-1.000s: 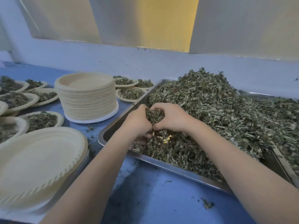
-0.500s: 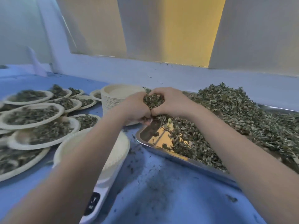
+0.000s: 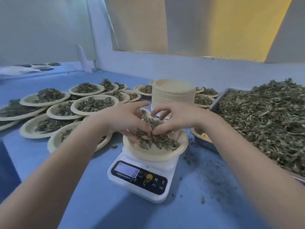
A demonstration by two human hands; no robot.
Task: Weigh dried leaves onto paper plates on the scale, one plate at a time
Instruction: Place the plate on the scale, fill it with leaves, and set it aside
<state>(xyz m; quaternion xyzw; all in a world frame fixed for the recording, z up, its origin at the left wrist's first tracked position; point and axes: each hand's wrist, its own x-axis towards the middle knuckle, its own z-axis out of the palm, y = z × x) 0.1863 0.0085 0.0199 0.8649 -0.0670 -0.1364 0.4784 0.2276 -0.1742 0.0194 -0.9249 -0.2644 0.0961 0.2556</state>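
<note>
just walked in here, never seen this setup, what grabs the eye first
Front and centre, both hands, left hand and right hand, spread loose dried leaves over a paper plate on a white scale. Right, a heaped metal tray; left, many filled plates; behind, an empty stack.

The scale (image 3: 140, 177) is showing the white letters "M" and "T" on its dark front panel beside a yellow button (image 3: 149, 177), while its lit display (image 3: 127, 171) and the small print under it are staying too blurred to read.
</note>
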